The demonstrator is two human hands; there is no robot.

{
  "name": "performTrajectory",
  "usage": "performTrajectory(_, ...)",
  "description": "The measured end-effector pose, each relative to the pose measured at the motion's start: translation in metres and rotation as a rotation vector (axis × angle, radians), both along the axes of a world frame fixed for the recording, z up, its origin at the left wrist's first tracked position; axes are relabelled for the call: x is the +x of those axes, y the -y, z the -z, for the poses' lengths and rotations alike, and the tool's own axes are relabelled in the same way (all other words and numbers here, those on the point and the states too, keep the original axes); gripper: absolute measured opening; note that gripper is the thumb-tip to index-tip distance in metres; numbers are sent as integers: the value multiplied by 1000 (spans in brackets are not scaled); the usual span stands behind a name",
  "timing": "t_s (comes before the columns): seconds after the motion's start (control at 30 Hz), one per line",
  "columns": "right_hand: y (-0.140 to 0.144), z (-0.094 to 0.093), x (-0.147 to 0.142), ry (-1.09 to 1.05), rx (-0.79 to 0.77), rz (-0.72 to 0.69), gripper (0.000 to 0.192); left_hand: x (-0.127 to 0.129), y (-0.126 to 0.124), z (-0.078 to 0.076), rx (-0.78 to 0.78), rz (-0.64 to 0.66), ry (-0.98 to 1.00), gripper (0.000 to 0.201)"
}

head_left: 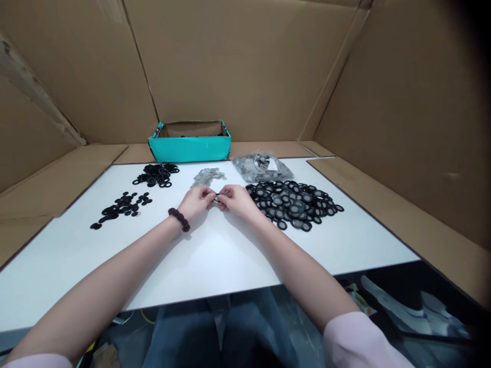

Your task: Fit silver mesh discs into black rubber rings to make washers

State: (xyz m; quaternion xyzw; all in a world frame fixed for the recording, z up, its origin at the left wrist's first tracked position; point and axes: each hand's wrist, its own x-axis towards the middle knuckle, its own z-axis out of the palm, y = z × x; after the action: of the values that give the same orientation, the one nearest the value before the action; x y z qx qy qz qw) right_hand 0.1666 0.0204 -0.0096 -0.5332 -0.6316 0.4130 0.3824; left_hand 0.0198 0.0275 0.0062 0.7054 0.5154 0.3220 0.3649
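A small ring piece (217, 198), too small to resolve in detail, is pinched between the fingertips of the left hand (197, 202) and the right hand (237, 200), both closed on it just above the white tabletop (215, 255) near its centre. At 3 o'clock of the hands lies a large heap of black rings with grey mesh centres (293, 203). At 12 o'clock sits a small pile of grey discs (208, 176); at 1 o'clock, a clear bag of grey discs (261, 166). At 10 and 9 o'clock lie two scatters of black rings (156, 175) (120, 205). A teal box (190, 141) stands at the far edge. A dark beaded bracelet (179, 219) circles the left wrist.
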Motion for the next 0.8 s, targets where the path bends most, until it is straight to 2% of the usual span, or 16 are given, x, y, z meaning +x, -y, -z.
performTrajectory(0.17, 4, -10, 1, 220, 132, 47, 12, 7, -1, 4, -97, -31, 151, 12)
performTrajectory(0.23, 6, -13, -2, 232, 112, 68, 13, 10, 1, 5, -99, -81, 184, 10)
performTrajectory(0.37, 8, -14, -7, 50, -73, 49, 14, 14, 9, 4, 72, -143, 34, 7)
performTrajectory(0.47, 9, -14, -7, 36, -42, 90, 13, 15, 14, 2, 239, -174, -92, 7)
performTrajectory(0.53, 9, -15, -7, 19, -33, 99, 14, 15, 14, 1, 260, -181, -103, 9)
performTrajectory(0.7, 9, -22, -7, -269, -340, -34, 21, 8, 5, 0, 58, -73, 59, 18)
performTrajectory(0.8, 8, -25, -7, -378, -443, -63, 23, 4, 1, -2, -73, 2, 184, 21)
